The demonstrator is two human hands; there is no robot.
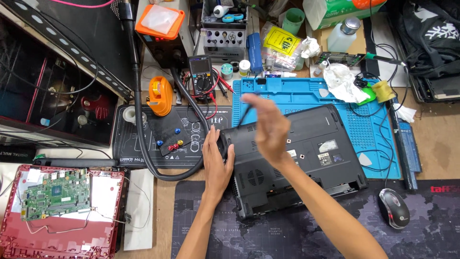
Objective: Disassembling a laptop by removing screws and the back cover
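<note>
A black laptop lies upside down and slightly turned, half on a blue work mat and half on a dark desk mat. My left hand rests flat against the laptop's left edge, fingers pointing up. Raised above the laptop's top left corner, my right hand is blurred by motion and grips a thin dark tool, probably a screwdriver.
A multimeter and orange tape dispenser sit behind a black mat with a thick hose. An opened red laptop with a green board lies bottom left. A mouse sits at right, bottles and clutter behind.
</note>
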